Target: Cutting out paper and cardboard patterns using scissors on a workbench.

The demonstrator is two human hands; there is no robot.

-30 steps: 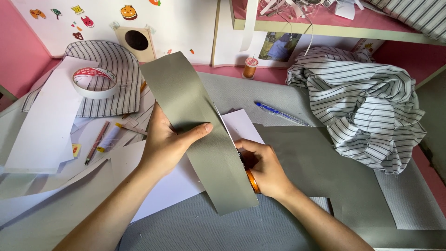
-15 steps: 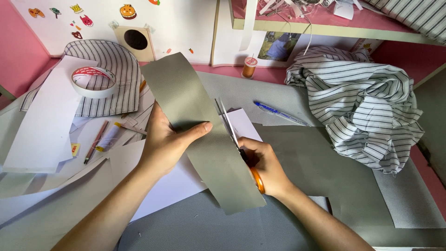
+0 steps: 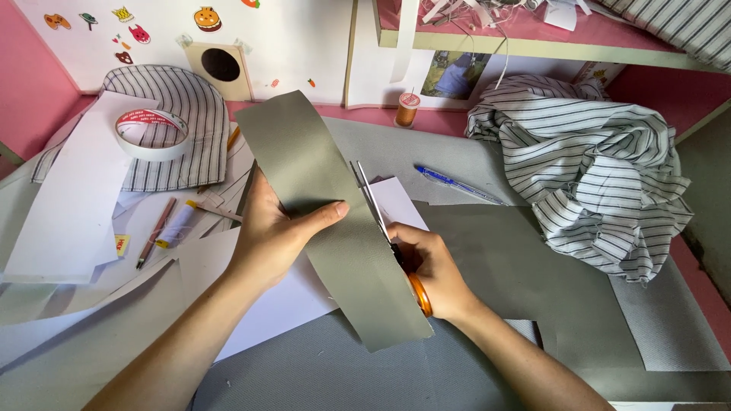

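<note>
Head view. Left hand (image 3: 278, 228) grasps a long grey strip (image 3: 335, 221) of fabric or card: thumb laid across its top face, the other fingers curled under its left edge. The strip is raised off the table, running from far left, below the white wall panel, to near right, where its cut end hangs over the grey sheet (image 3: 518, 266) spread on the table.

Right hand (image 3: 430, 266) is clenched around the orange handles of a pair of scissors (image 3: 388, 236), just right of the strip. Blades are parted and point away from the person, along the strip's right edge; one blade shows clearly, thin and pale, touching or just beside that edge. Cannot tell how far the cut runs.

Under the strip: a white sheet (image 3: 282, 304) lying on the grey sheet.

Left of the hands: a roll of white tape (image 3: 151, 134) on white paper, a striped fabric piece (image 3: 183, 114) behind it, and a brown pencil (image 3: 154, 234) near the left hand.

Far centre: an orange thread spool (image 3: 407, 109), upright. Right of the scissors: a blue pen (image 3: 457, 185) on the grey sheet, then crumpled striped cloth (image 3: 594, 175), well apart from both hands.
</note>
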